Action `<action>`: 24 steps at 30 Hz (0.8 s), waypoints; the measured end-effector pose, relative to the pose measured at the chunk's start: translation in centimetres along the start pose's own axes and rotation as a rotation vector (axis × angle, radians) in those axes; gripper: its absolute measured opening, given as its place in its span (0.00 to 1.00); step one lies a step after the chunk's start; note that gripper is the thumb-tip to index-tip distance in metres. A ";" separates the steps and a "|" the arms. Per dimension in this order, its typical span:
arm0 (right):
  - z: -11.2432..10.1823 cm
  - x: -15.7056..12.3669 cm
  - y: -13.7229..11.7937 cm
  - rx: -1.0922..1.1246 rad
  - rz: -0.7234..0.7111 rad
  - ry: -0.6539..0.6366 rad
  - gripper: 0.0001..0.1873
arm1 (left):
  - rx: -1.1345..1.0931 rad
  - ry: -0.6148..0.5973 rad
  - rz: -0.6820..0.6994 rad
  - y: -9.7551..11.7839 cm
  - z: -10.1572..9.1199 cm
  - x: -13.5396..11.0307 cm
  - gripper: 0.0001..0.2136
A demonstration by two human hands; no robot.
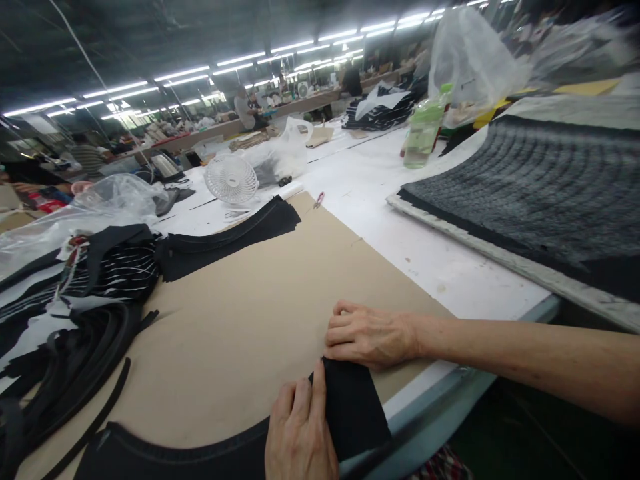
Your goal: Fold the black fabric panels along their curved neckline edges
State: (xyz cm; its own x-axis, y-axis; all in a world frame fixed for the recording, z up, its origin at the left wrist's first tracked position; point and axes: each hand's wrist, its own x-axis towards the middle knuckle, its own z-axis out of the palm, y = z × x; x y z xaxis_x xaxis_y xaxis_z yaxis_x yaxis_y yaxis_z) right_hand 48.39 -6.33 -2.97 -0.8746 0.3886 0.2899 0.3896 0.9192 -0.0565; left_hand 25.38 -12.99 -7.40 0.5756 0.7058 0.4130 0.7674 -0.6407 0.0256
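Strip lights line the room; on my white table, a tan sheet bears black fabric nearest me; a fan stands beyond. My left hand lies flat on the fabric; my right hand curls, grip unclear.

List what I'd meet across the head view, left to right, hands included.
Black-and-white striped bundle → white fan → left hand → right hand → green-capped bottle → dark textured fabric.
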 end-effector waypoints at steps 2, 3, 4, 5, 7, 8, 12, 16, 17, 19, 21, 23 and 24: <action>0.1 -0.1 0.1 -0.014 0.000 -0.005 0.13 | 0.024 -0.011 0.008 0.0 -0.1 0.1 0.27; 0.1 -0.2 0.2 -0.023 0.000 -0.006 0.13 | 0.042 -0.014 0.015 0.0 -0.2 0.2 0.27; 0.1 -0.3 0.2 -0.031 -0.001 -0.008 0.13 | 0.061 -0.013 0.023 0.0 -0.2 0.2 0.27; 0.1 -0.4 0.3 -0.039 -0.003 -0.008 0.13 | 0.078 -0.010 0.031 0.1 -0.3 0.3 0.27; 0.0 -0.6 0.3 -0.050 -0.004 -0.011 0.14 | 0.108 0.000 0.049 0.1 -0.3 0.4 0.27; 0.0 -0.7 0.4 -0.053 -0.004 -0.013 0.14 | 0.118 0.006 0.056 0.1 -0.3 0.5 0.27; -0.2 -1.1 0.3 -0.051 0.014 -0.020 0.14 | 0.119 0.034 0.085 0.2 -0.4 0.8 0.28; -0.4 -1.7 0.3 -0.054 0.036 -0.026 0.14 | 0.142 0.046 0.114 0.1 -0.5 0.9 0.28; -0.4 -1.9 0.3 -0.053 0.043 -0.023 0.14 | 0.155 0.047 0.116 0.1 -0.5 1.0 0.28; -0.4 -2.3 0.2 -0.040 0.072 0.001 0.13 | 0.172 0.047 0.121 0.1 -0.5 0.9 0.28; -0.4 -2.5 0.0 -0.006 0.149 0.047 0.14 | 0.173 0.047 0.127 0.0 -0.4 0.9 0.27; -0.6 -2.3 -0.5 0.031 0.249 0.105 0.16 | 0.161 0.050 0.126 0.0 -0.3 0.8 0.27; -0.7 -2.0 -0.8 0.044 0.293 0.129 0.17 | 0.150 0.053 0.120 0.1 -0.3 0.8 0.27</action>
State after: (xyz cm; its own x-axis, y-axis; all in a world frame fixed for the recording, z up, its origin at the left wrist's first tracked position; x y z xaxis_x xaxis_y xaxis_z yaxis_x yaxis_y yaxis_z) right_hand 50.05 -7.95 -2.82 -0.6823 0.6286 0.3734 0.6042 0.7723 -0.1963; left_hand 25.82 -12.57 -6.80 0.6527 0.6075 0.4526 0.7300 -0.6641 -0.1614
